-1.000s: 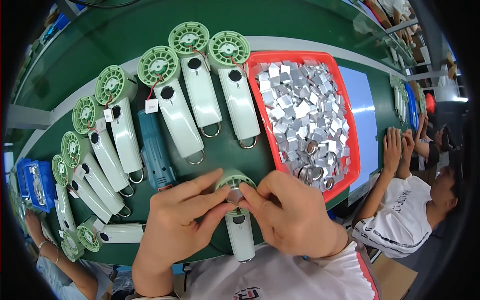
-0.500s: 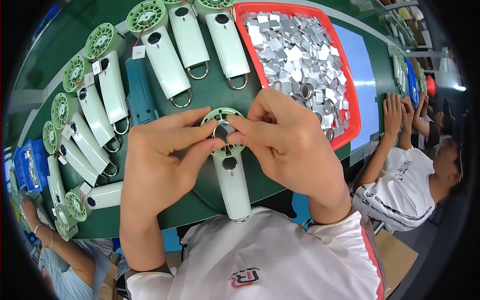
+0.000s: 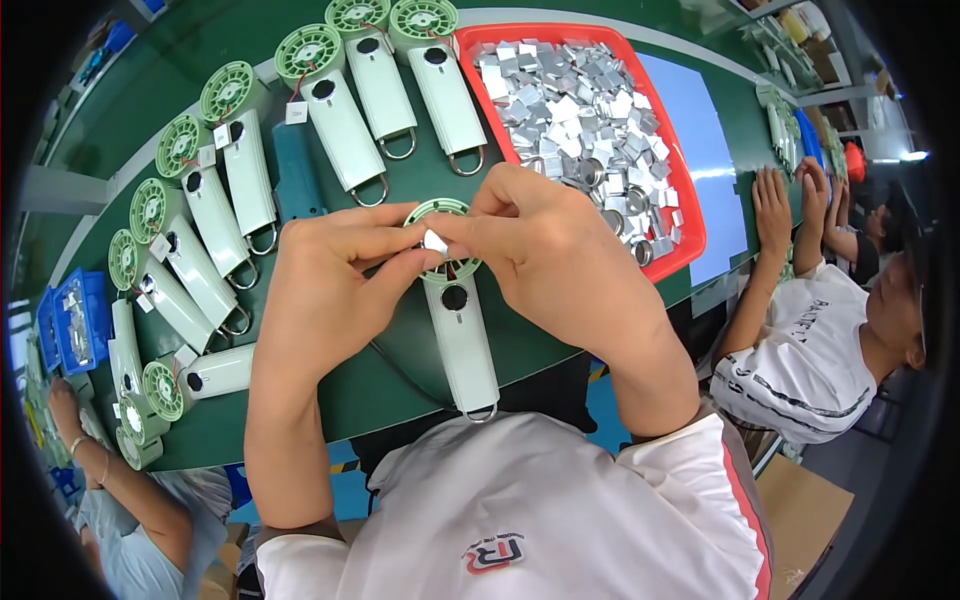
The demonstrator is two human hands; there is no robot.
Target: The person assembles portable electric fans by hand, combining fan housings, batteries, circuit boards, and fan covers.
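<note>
A pale green handheld fan (image 3: 468, 345) lies before me, its round head with a slotted grille (image 3: 445, 206) uppermost and a metal loop at its near end. Over that head, my left hand (image 3: 335, 290) and my right hand (image 3: 545, 245) meet with fingertips pinched together. Between them is a small silver piece (image 3: 435, 243), tilted so that a bright face shows; the fingers cover most of it. Red wire shows inside the fan head, below the fingertips.
Several similar fans (image 3: 250, 170) stand in an arc at the left and back. A red tray (image 3: 690, 215) of silver pieces is at the right, beside a blue sheet (image 3: 715, 150). A teal tool (image 3: 297, 170) lies among the fans. Co-workers sit at both sides.
The silver piece showed a round, dark-reflecting face in a ring; now it is tilted and shows a bright face. Both hands stay over the fan head, the right fingers closer in.
</note>
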